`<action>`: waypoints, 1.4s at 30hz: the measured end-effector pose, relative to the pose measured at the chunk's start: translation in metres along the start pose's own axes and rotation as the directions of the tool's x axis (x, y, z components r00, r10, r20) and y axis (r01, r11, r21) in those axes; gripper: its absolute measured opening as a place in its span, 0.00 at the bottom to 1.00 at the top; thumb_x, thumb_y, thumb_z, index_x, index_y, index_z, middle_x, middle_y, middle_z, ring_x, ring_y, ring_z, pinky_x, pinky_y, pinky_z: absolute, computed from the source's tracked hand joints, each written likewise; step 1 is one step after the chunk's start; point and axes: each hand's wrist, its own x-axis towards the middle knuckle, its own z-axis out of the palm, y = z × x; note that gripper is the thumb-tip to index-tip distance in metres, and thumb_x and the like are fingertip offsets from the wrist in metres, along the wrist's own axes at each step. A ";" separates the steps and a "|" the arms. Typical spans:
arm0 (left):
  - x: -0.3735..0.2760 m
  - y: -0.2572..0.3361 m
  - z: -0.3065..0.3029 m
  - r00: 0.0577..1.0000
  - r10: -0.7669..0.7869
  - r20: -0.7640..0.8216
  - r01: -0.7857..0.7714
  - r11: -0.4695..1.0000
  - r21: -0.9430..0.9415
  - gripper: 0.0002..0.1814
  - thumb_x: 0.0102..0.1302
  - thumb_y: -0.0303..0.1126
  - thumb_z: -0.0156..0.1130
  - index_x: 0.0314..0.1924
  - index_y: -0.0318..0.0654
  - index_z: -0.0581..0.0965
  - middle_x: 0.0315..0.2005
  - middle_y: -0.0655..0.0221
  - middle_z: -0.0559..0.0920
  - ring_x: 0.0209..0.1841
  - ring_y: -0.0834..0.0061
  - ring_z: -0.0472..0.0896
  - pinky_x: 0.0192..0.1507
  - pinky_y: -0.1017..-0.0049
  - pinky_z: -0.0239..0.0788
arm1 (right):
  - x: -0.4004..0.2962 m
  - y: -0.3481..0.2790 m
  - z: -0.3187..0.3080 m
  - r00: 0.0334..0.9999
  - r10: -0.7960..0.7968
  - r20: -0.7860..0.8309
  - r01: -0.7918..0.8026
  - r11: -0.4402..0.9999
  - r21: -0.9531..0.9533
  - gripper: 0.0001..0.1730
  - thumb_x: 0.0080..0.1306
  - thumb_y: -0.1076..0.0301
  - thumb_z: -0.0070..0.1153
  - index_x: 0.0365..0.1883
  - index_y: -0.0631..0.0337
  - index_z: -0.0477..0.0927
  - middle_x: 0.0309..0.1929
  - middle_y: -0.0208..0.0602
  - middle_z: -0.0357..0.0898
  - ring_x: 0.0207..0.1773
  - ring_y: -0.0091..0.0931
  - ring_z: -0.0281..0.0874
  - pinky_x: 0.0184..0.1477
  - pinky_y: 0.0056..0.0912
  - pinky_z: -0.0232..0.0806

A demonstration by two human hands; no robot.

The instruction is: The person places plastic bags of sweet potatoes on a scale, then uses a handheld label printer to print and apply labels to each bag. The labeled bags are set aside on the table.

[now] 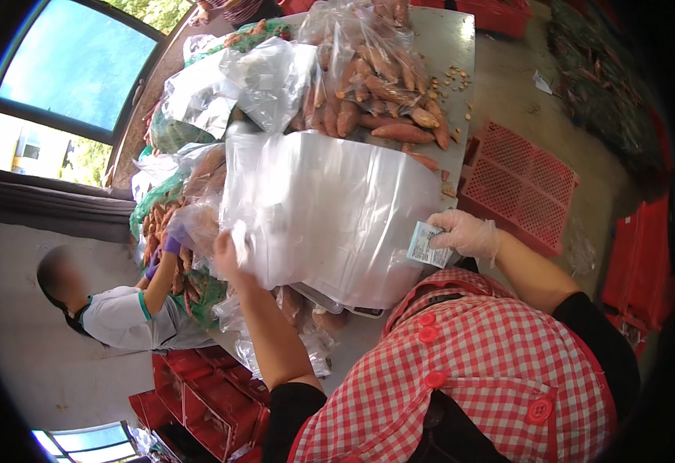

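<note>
A broad clear plastic bag [337,208] lies spread flat before me, covering part of the table. My right hand [464,231], in a thin see-through glove, pinches printed paper labels [420,242] over the bag's right edge. Motion blurs my left hand [232,260], which is at the bag's left edge; its grip is unclear. From beneath the bag's near side pokes the edge of a flat device or tray [366,312]. Beyond the bag, sweet potatoes [401,133] lie loose and under clear plastic.
A co-worker [134,312] in purple gloves handles sweet potatoes at the left. Green net sacks [161,199] stand there. Red crates [519,185] are right of the metal table [444,37]; more red crates [204,399] are at the lower left. Another person [236,11] is at the far end.
</note>
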 end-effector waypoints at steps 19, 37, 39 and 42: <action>-0.098 -0.089 0.086 0.582 -0.423 0.695 0.320 0.904 0.282 0.05 0.72 0.24 0.51 0.40 0.39 0.76 0.26 0.82 0.73 0.27 0.89 0.66 0.29 0.84 0.57 | 0.021 -0.013 0.040 0.954 -0.253 0.159 0.285 0.605 -0.743 0.14 0.64 0.72 0.54 0.46 0.67 0.77 0.56 0.52 0.75 0.52 0.48 0.76 0.56 0.43 0.68; -0.079 -0.071 0.094 0.575 -0.434 0.693 0.144 0.888 0.437 0.05 0.72 0.25 0.52 0.40 0.39 0.77 0.31 0.81 0.76 0.31 0.90 0.70 0.35 0.88 0.61 | 0.036 0.004 0.044 0.771 -0.538 0.341 0.527 0.239 -0.815 0.11 0.64 0.66 0.51 0.40 0.64 0.73 0.44 0.56 0.76 0.46 0.50 0.76 0.47 0.48 0.69; -0.062 -0.065 0.090 0.738 -0.294 0.607 0.121 0.943 0.309 0.05 0.72 0.25 0.52 0.40 0.40 0.76 0.25 0.86 0.69 0.26 0.92 0.63 0.27 0.86 0.53 | 0.029 0.013 0.038 0.842 -0.460 0.281 0.452 0.319 -0.833 0.11 0.65 0.66 0.51 0.39 0.65 0.72 0.42 0.56 0.76 0.46 0.50 0.76 0.47 0.49 0.68; -0.020 -0.047 0.075 0.841 -0.268 0.470 0.196 0.961 0.196 0.06 0.73 0.27 0.51 0.41 0.40 0.77 0.25 0.85 0.71 0.24 0.91 0.64 0.26 0.85 0.54 | 0.019 0.026 0.030 0.955 -0.272 0.122 0.238 0.451 -0.860 0.11 0.67 0.65 0.51 0.39 0.65 0.73 0.40 0.53 0.77 0.45 0.50 0.76 0.46 0.48 0.68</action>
